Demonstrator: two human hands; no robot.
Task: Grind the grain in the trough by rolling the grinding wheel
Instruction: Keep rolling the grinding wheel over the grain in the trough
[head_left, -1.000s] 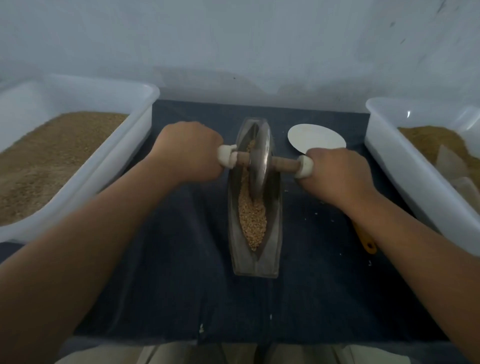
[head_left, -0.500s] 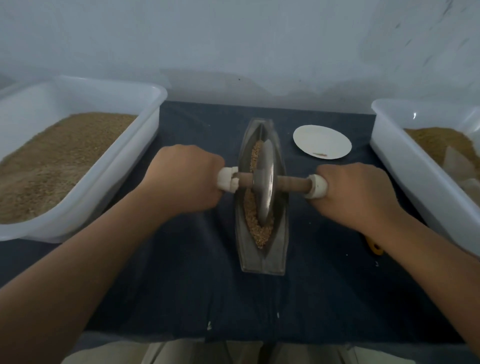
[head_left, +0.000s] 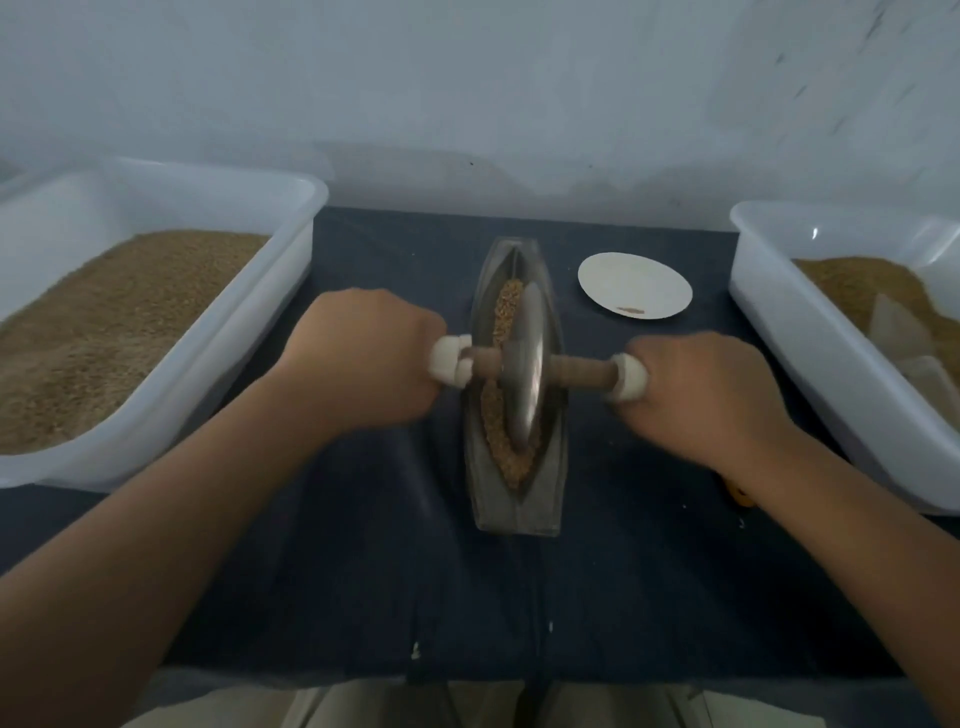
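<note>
Metal wheel (head_left: 524, 369) stands on edge in the trough (head_left: 511, 512), about mid-length and a touch toward the near end, sunk into the grain (head_left: 503, 312). It sits squarely between the two hands: left hand (head_left: 363, 364) clenched round the left end of the axle (head_left: 582, 370), right hand (head_left: 711, 395) clenched round the right end, white caps (head_left: 447, 361) peeking out beside each fist. Axle runs left to right across the trough, its right end a little lower in view. Trough's long axis runs straight away from the person, and the disc lines up with it. Everything rests on the dark bench (head_left: 337, 571).
</note>
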